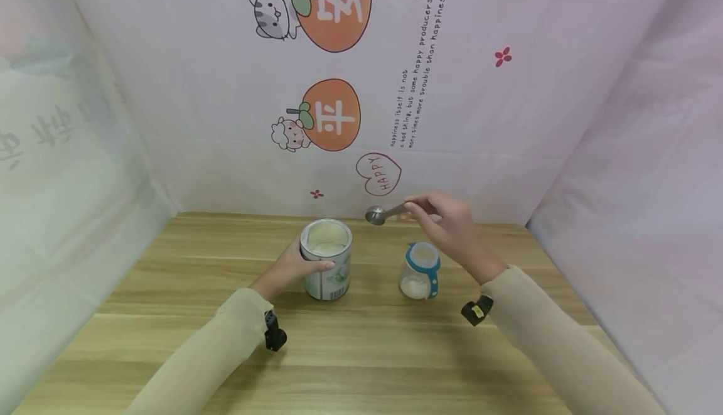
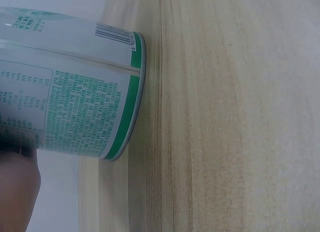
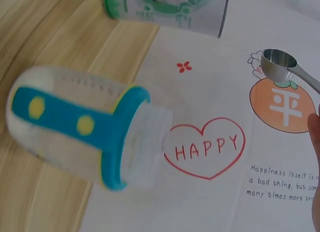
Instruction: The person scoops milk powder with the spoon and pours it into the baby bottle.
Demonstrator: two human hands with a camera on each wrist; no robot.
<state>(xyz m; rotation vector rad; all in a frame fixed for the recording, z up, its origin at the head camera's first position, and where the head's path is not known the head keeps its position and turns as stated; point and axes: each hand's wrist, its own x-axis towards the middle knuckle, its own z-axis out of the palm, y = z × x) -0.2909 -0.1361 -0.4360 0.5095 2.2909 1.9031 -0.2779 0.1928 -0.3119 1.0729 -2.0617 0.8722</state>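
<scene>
- Pale wood with a long straight grain makes the table (image 1: pixel 361 352), and it runs from the near edge up to the back wall.
- White printed cloth (image 1: pixel 480 107) covers the back wall and both side walls, so the work place looks like a small booth.
- On the cloth there are orange fruit shapes with white characters, a small grey cat, a lamb, a red heart with the word HAPPY, small red flowers and some lines of English text.
- The tin (image 1: pixel 326 259) stands upright on the table near the middle, with no lid on it, and pale powder shows inside.
- The left hand (image 1: pixel 290 267) holds the tin from its left side, with the fingers curled around the wall; the left wrist view shows the green printed label and a barcode.
- The baby bottle (image 1: pixel 420 270) stands upright on the table just to the right of the tin, apart from it; it has a blue collar and handle with yellow dots, and some white powder lies in its bottom.
- The right hand (image 1: pixel 452 226) pinches the handle of a metal spoon (image 1: pixel 377 215) and holds it in the air, above and between the tin and the bottle.
- Both sleeves are cream coloured, and a small black device sits on each wrist.
</scene>
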